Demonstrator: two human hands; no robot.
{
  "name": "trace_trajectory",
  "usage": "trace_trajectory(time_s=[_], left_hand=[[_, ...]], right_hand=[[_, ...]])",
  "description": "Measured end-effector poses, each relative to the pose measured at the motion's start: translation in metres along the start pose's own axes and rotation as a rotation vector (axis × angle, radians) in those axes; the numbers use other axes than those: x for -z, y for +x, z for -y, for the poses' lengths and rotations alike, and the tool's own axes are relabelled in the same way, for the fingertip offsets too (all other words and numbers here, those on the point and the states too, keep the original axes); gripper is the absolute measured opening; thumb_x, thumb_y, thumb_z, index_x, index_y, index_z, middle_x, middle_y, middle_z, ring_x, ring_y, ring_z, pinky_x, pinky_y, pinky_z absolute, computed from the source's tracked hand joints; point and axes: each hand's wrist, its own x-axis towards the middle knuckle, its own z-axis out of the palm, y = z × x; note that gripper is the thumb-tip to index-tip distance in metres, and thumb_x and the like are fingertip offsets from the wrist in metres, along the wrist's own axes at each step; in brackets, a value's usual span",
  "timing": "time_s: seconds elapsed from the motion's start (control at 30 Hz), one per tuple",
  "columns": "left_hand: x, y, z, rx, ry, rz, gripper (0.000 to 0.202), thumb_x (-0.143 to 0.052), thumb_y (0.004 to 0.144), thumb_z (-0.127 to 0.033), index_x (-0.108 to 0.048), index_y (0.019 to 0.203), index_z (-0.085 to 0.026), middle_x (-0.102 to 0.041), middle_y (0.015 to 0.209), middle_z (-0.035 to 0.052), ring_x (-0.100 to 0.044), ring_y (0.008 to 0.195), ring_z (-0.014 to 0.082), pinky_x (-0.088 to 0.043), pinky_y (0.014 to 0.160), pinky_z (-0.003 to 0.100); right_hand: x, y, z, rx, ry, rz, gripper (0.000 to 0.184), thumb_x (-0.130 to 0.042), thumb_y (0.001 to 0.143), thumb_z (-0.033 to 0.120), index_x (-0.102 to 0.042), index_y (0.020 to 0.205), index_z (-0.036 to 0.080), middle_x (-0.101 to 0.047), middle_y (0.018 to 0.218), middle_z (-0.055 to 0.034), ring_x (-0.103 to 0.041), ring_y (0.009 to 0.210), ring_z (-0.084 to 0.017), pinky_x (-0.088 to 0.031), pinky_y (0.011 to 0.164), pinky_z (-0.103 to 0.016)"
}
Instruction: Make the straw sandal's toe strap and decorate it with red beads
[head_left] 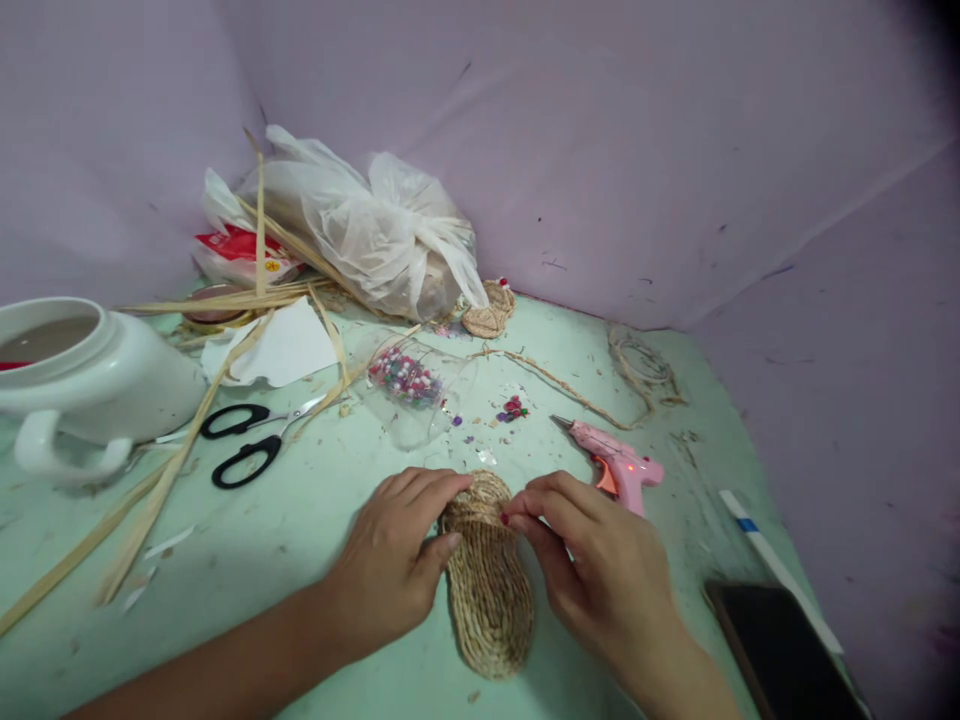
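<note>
A small woven straw slipper [489, 590] lies on the pale green table [300, 530] in front of me. My left hand [397, 565] rests against its left side, fingers curled over the strap and thumb on the sole's edge. My right hand [592, 565] pinches the right end of the strap with fingertips pressed together. A pink glue gun [616, 465] lies just beyond my right hand, with a small light glowing on it.
Black scissors [244, 445], a clear cup of coloured beads [409, 385] on its side, loose beads [513, 408], straw strips [161, 480], a white pot [82, 385], a tied plastic bag [375, 235], another woven piece [489, 310], a dark phone [780, 655] and a white stick [776, 565].
</note>
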Motion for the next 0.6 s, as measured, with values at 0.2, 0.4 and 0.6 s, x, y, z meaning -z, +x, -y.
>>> trace_trajectory(time_s=[0.2,0.4,0.6], left_hand=[[-0.0009,0.0006,-0.0006,-0.001,-0.001,-0.001,0.037,-0.049,0.085,-0.023,-0.043,0.122,-0.02,-0.057,0.116,0.0071,-0.05,0.105,0.0217,-0.041,0.089,0.04],[-0.0016,0.001,-0.0003,-0.008,0.008,-0.016,0.037,-0.047,0.086,-0.024,-0.043,0.123,-0.02,-0.058,0.116,0.008,-0.051,0.105,0.0224,-0.042,0.089,0.041],[0.0,0.0015,-0.0007,0.004,0.01,-0.015,0.036,-0.047,0.086,-0.025,-0.045,0.121,-0.021,-0.059,0.115,0.0084,-0.052,0.105,0.0234,-0.043,0.089,0.042]], right_hand=[[0.0074,-0.0029,-0.0067,-0.034,0.028,-0.131,0.018,-0.054,0.083,0.013,-0.061,0.096,0.023,-0.064,0.084,-0.0024,-0.059,0.069,-0.013,-0.044,0.056,-0.024],[0.0087,-0.0039,-0.0056,-0.005,0.092,-0.102,0.011,-0.059,0.079,0.016,-0.066,0.086,0.023,-0.063,0.074,-0.0008,-0.059,0.064,-0.013,-0.044,0.055,-0.024],[0.0012,-0.0028,-0.0023,-0.017,0.08,-0.08,0.015,-0.054,0.083,0.018,-0.067,0.09,0.022,-0.064,0.078,-0.0028,-0.059,0.065,-0.013,-0.045,0.055,-0.025]])
